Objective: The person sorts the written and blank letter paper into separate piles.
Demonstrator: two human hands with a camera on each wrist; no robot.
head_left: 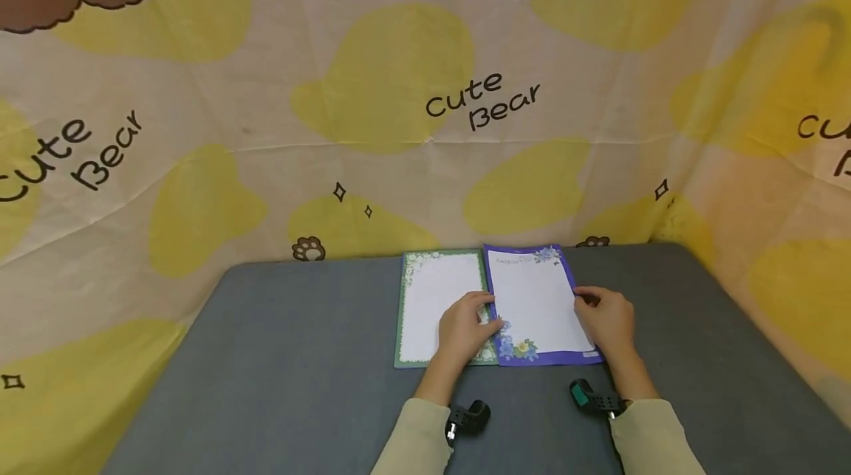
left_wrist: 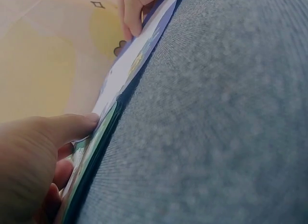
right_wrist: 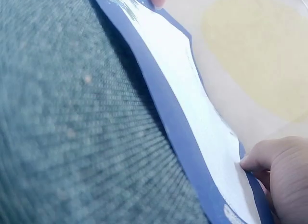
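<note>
A sheet of paper with a purple border and blue flowers (head_left: 538,298) lies at the right, its left edge over a green-bordered sheet (head_left: 425,312). My left hand (head_left: 462,331) pinches the left edge of the purple-bordered sheet, and in the left wrist view its thumb (left_wrist: 72,126) lies on that edge with the other fingers curled below. On the opposite edge, my right hand (head_left: 608,320) pinches the same sheet between thumb and forefinger. The right wrist view shows this sheet bowed a little, with a dark gap under its near border.
Both sheets are on a grey cloth-covered table (head_left: 299,386), near its back edge. Behind stands a cream and yellow curtain (head_left: 399,76) printed with bears and lettering. A black strap device (head_left: 468,419) sits at the left wrist, another (head_left: 595,397) at the right.
</note>
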